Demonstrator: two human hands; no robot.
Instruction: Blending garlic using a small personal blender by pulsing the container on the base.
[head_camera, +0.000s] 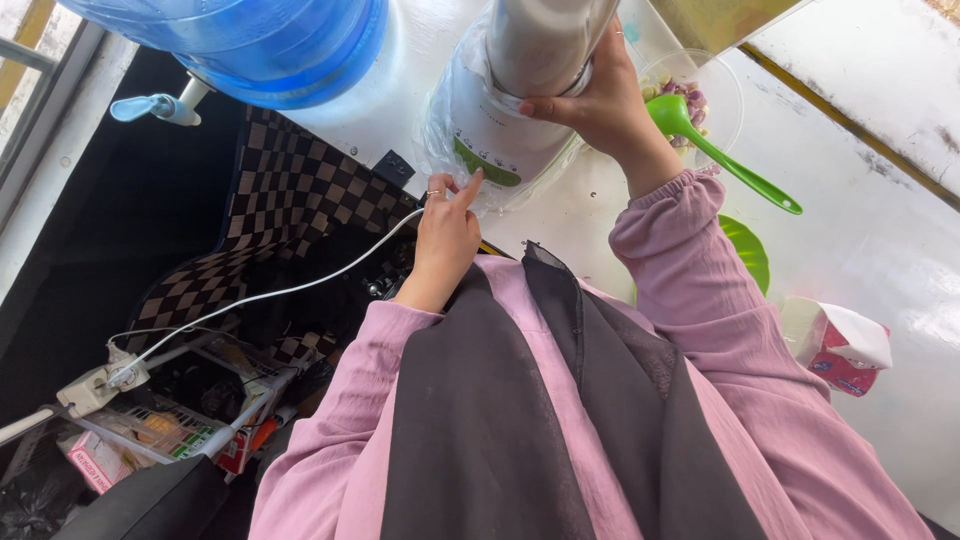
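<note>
**Gripping a blender on the white counter**

Standing on the white counter (880, 230), the blender (520, 90) rises between the two hands, its base wrapped in clear plastic. The right hand (600, 100) is clasped around the pale jar from the far side, fingers (545, 108) curled closed against its wall just above the base. The left hand (447, 228) sits lower, at the near foot of the base; its fingers are loosely bent, one fingertip raised and touching the plastic beside the green marking, holding nothing that can be seen. A white cable (300, 288) runs from beside this hand down to a power strip (95, 385) below the counter. Behind the right wrist lies a green spoon (720, 150), its bowl in a clear bowl of chopped food (695, 100). A large blue water bottle (260, 40) stands to the left of the blender, a tissue pack (840, 350) well apart at the right.
</note>
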